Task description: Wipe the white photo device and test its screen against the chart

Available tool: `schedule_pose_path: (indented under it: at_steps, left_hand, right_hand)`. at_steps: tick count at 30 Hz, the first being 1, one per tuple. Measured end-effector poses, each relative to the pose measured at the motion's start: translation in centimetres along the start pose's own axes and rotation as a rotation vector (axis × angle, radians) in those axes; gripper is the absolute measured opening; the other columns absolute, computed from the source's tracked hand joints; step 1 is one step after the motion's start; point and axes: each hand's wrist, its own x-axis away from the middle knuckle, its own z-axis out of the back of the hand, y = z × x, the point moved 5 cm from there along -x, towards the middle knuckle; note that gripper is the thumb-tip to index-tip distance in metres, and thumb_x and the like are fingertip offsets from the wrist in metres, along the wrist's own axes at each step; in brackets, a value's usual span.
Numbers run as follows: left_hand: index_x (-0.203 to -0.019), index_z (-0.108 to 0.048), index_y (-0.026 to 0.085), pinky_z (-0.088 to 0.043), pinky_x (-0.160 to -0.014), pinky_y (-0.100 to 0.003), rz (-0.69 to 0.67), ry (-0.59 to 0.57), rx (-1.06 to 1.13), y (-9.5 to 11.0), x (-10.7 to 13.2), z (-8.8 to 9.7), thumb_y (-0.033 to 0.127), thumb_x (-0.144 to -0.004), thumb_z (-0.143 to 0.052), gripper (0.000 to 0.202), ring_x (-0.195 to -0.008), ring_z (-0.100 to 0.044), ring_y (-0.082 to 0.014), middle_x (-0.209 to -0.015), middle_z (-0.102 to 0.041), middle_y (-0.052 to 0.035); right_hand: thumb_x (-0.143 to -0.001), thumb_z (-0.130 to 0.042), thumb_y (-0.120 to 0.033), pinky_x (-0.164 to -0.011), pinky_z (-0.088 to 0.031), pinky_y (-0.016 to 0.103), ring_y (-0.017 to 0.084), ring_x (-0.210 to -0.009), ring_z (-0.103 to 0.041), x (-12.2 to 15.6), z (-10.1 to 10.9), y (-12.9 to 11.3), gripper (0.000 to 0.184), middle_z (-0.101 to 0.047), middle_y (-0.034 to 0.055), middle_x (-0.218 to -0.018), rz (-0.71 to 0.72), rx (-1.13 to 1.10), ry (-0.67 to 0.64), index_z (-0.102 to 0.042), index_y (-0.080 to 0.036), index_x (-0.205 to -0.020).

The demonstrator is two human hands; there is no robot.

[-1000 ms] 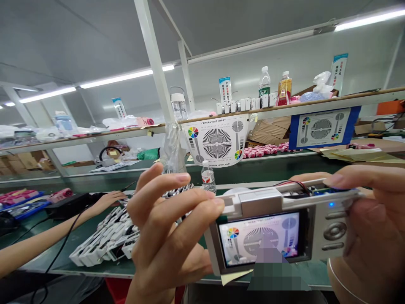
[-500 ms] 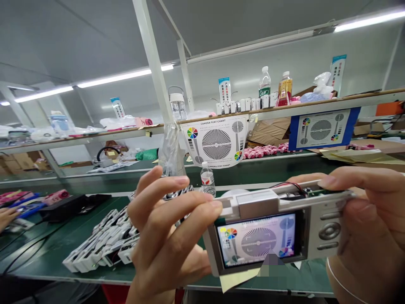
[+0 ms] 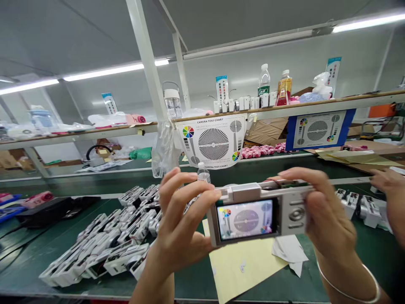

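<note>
Between my two hands I hold up a silver digital camera [image 3: 238, 192], its back toward me and its top cover off, so wires and a bit of green board show. Its lit screen [image 3: 245, 219] displays a test chart. My left hand [image 3: 182, 219] pinches the camera's left end with thumb and fingers. At the other end, beside the buttons, my right hand [image 3: 325, 207] grips it from above and behind. Beyond the camera, a printed camera test chart [image 3: 213, 143] hangs from the shelf. Below lies a yellow paper sheet [image 3: 243, 270] with small white bits on it.
Many white camera bodies [image 3: 104, 240] are heaped on the green bench at left; more camera bodies [image 3: 370, 209] stand at right, near another person's hand [image 3: 390, 190]. A shelf [image 3: 284, 107] with bottles crosses above. A second chart [image 3: 319, 128] hangs right. A clear bottle [image 3: 203, 172] stands behind.
The camera and both hands have moved away from me and slightly left, looking smaller. The screen still shows the chart. Another person's hand has come into view at the right.
</note>
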Motion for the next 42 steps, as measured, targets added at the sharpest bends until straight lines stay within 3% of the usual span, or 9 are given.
schedule_pose_path:
  at_steps: [3, 5, 7, 8, 12, 15, 21, 33, 42]
  left_hand:
    - [-0.112, -0.046, 0.017, -0.033, -0.100, -0.046, 0.032, -0.136, 0.128, -2.8, 3.2, -5.1, 0.041, -0.070, -0.068, 0.053, -0.105, -0.047, -0.0258, -0.104, -0.055, -0.0098]
    - [-0.112, -0.046, 0.017, -0.035, -0.098, -0.047, 0.218, -0.273, 0.270, -5.1, 7.1, -9.7, 0.048, -0.064, -0.071, 0.063, -0.108, -0.047, -0.0277, -0.106, -0.056, -0.0105]
    - [-0.109, -0.048, 0.018, -0.038, -0.096, -0.047, 0.466, -0.429, 0.347, -7.0, 12.0, -14.4, 0.049, -0.059, -0.074, 0.064, -0.110, -0.047, -0.0290, -0.110, -0.057, -0.0107]
    - [-0.108, -0.050, 0.017, -0.040, -0.093, -0.048, 0.513, -0.458, 0.344, -7.4, 14.2, -16.2, 0.046, -0.058, -0.074, 0.062, -0.107, -0.050, -0.0296, -0.108, -0.058, -0.0117]
    - [-0.102, -0.053, 0.017, -0.047, -0.082, -0.046, 0.592, -0.540, 0.333, -7.7, 20.2, -20.3, 0.034, -0.049, -0.079, 0.061, -0.096, -0.057, -0.0295, -0.100, -0.062, -0.0101]
    - [-0.101, -0.054, 0.018, -0.047, -0.082, -0.047, 0.601, -0.603, 0.341, -7.3, 22.0, -21.1, 0.032, -0.047, -0.080, 0.062, -0.095, -0.057, -0.0297, -0.098, -0.063, -0.0089]
    - [-0.110, -0.049, 0.018, -0.038, -0.092, -0.051, 0.596, -0.658, 0.368, -6.9, 23.0, -21.4, 0.033, -0.063, -0.069, 0.053, -0.102, -0.053, -0.0292, -0.107, -0.060, -0.0111]
    - [-0.110, -0.045, 0.018, -0.038, -0.092, -0.053, 0.587, -0.731, 0.354, -6.5, 23.4, -21.4, 0.039, -0.067, -0.071, 0.054, -0.103, -0.050, -0.0305, -0.106, -0.060, -0.0113]
    - [-0.111, -0.043, 0.019, -0.038, -0.092, -0.051, 0.613, -0.726, 0.369, -6.4, 23.9, -21.4, 0.031, -0.063, -0.074, 0.058, -0.104, -0.048, -0.0296, -0.107, -0.058, -0.0098]
  right_hand:
    - [-0.088, -0.043, -0.049, -0.044, -0.052, 0.022, 0.012, -0.057, -0.060, 0.0, 0.6, 7.5, 0.030, -0.062, -0.0008, -0.081, -0.393, -0.189, -0.130, -0.050, -0.032, -0.111]
    - [-0.084, -0.049, -0.050, -0.051, -0.056, 0.028, 0.017, -0.070, -0.064, 1.1, 1.4, 13.0, 0.033, -0.061, 0.0020, -0.096, -0.595, -0.290, -0.173, -0.046, -0.031, -0.111]
    - [-0.077, -0.062, -0.041, -0.061, -0.056, 0.032, 0.019, -0.082, -0.064, 3.0, 2.2, 18.3, 0.044, -0.058, 0.0038, -0.106, -0.762, -0.330, -0.180, -0.041, -0.030, -0.114]
    - [-0.073, -0.067, -0.036, -0.068, -0.055, 0.034, 0.020, -0.088, -0.063, 4.0, 2.6, 20.6, 0.052, -0.057, 0.0043, -0.110, -0.820, -0.343, -0.186, -0.039, -0.030, -0.115]
    - [-0.064, -0.071, -0.025, -0.076, -0.051, 0.037, 0.023, -0.097, -0.059, 7.9, 3.2, 26.7, 0.063, -0.053, 0.0054, -0.115, -0.972, -0.408, -0.156, -0.034, -0.029, -0.114]
    - [-0.064, -0.067, -0.017, -0.078, -0.051, 0.039, 0.023, -0.100, -0.058, 9.7, 3.2, 28.2, 0.061, -0.053, 0.0046, -0.114, -1.077, -0.423, -0.126, -0.033, -0.028, -0.113]
    - [-0.064, -0.059, -0.012, -0.079, -0.051, 0.038, 0.019, -0.094, -0.058, 10.3, 3.4, 28.8, 0.056, -0.054, 0.0000, -0.104, -1.104, -0.375, -0.087, -0.034, -0.029, -0.111]
    - [-0.072, -0.064, -0.021, -0.083, -0.050, 0.041, 0.020, -0.099, -0.058, 11.3, 3.5, 29.1, 0.050, -0.050, 0.0026, -0.115, -1.243, -0.583, -0.043, -0.039, -0.030, -0.114]
    - [-0.075, -0.063, -0.023, -0.079, -0.052, 0.042, 0.020, -0.096, -0.058, 11.7, 3.6, 29.4, 0.043, -0.052, 0.0006, -0.109, -1.201, -0.565, -0.023, -0.044, -0.032, -0.111]
